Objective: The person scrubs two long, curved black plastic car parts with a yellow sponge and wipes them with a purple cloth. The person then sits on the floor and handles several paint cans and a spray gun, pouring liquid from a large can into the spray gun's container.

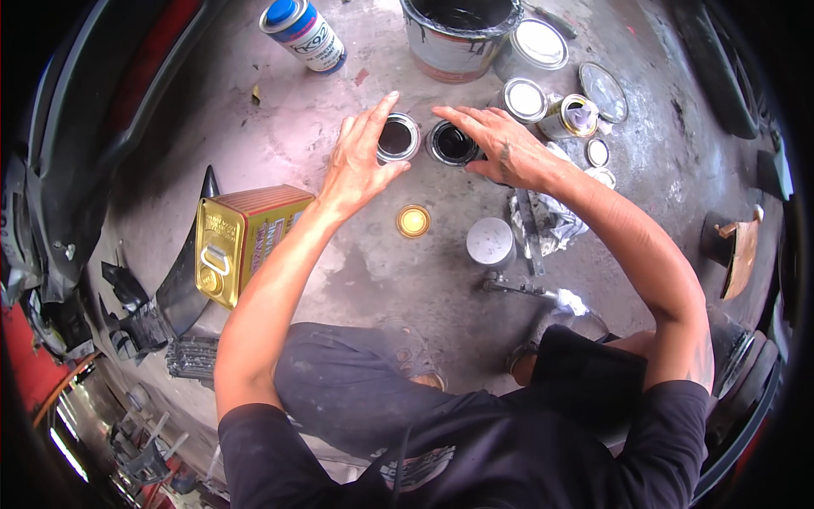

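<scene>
Two small open paint cans stand side by side on the floor, both dark inside. Around the outer side of the left paint can (413, 153) curves my left hand (360, 157), its fingers stretched and its thumb apart. My right hand (509, 151) is spread beside the right paint can (434, 158), with fingers reaching past its rim and the thumb near its lower side. Whether either hand touches its can is hard to tell. A round gold lid (413, 221) lies on the floor nearer to me.
A paint-streaked bucket (449, 55) and a blue-capped can (318, 42) stand beyond my hands. At right are several tins, including a white-lidded can (524, 100), and crumpled rags (564, 225). A gold rectangular tin (246, 229) stands left; a grey-topped cylinder (490, 242) is nearer.
</scene>
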A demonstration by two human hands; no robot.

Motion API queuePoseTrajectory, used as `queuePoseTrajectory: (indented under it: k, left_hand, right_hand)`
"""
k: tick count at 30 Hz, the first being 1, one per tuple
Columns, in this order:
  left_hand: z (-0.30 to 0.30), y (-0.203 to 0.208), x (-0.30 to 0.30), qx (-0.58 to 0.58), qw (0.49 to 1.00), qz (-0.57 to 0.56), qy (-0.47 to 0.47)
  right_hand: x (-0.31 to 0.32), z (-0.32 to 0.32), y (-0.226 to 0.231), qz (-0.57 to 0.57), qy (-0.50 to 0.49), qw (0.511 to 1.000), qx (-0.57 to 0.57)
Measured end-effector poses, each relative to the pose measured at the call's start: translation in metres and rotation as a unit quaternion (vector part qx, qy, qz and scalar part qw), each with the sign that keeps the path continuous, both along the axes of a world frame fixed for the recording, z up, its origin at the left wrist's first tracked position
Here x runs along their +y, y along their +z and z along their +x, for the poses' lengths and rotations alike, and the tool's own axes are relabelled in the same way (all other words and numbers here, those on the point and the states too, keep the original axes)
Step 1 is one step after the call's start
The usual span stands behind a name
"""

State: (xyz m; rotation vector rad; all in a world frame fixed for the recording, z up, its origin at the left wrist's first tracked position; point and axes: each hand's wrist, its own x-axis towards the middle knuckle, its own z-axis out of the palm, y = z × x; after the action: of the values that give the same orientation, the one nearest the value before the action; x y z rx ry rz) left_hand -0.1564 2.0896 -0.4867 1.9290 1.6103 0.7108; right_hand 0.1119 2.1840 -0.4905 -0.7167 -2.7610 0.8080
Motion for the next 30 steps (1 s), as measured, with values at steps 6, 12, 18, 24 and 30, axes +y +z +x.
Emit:
queuePoseTrajectory:
  k: [6,12,18,24,30]
  left_hand:
    - [-0.011,-0.008,0.009,0.011,0.998,0.045,0.033]
    - [-0.016,-0.012,0.041,0.034,0.99,0.068,0.121]
    - [-0.029,-0.011,0.048,-0.052,0.989,-0.003,0.141]
    - [-0.011,0.007,0.102,-0.016,0.981,0.095,0.17]
    - [0.031,0.034,0.185,-0.394,0.869,-0.181,0.238]
  right_hand:
    - [-0.003,-0.003,0.005,-0.038,0.029,0.998,-0.03]
    - [0.012,-0.002,0.006,-0.06,0.014,0.997,-0.048]
    - [0.057,0.025,0.034,0.107,-0.089,0.985,0.098]
    - [0.169,0.037,0.022,0.032,-0.315,0.944,0.094]
    - [0.183,0.01,0.017,-0.121,-0.362,0.923,0.045]
